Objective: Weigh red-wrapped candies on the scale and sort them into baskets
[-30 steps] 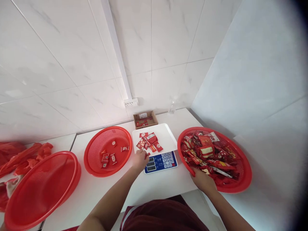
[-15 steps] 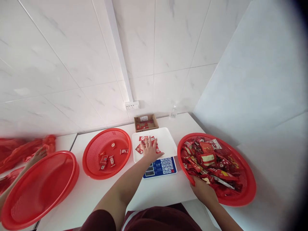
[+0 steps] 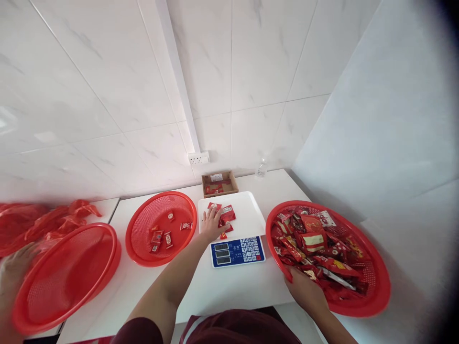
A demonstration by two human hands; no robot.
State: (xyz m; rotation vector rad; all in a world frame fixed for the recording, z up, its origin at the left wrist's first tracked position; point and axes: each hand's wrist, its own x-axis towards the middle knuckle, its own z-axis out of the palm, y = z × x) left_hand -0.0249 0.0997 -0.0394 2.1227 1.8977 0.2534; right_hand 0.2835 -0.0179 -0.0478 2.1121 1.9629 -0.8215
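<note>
My left hand [image 3: 212, 224] rests over the left part of the white weighing tray [image 3: 251, 217], fingers stretched out and touching or just above small red packets [image 3: 227, 213]. Whether anything lies under the palm is hidden. Below the tray is the scale's blue keypad panel [image 3: 237, 252]. My right hand [image 3: 307, 290] grips the near left rim of a red plastic basket [image 3: 380, 282], which is heaped with red-wrapped snack packets [image 3: 315, 241]. That basket tilts and juts past the table's right side.
Left of the scale stands a red basket [image 3: 138, 220] with several small packets. Farther left are another red basket [image 3: 68, 282], red plastic bags [image 3: 53, 222] and another person's hand [image 3: 17, 267]. A cardboard box [image 3: 219, 183] and clear bottle [image 3: 261, 168] stand by the wall.
My left hand has slid left on the tray, uncovering packets on its right. My right hand still holds the basket rim. The other person's hand has moved away from the bags, toward the left.
</note>
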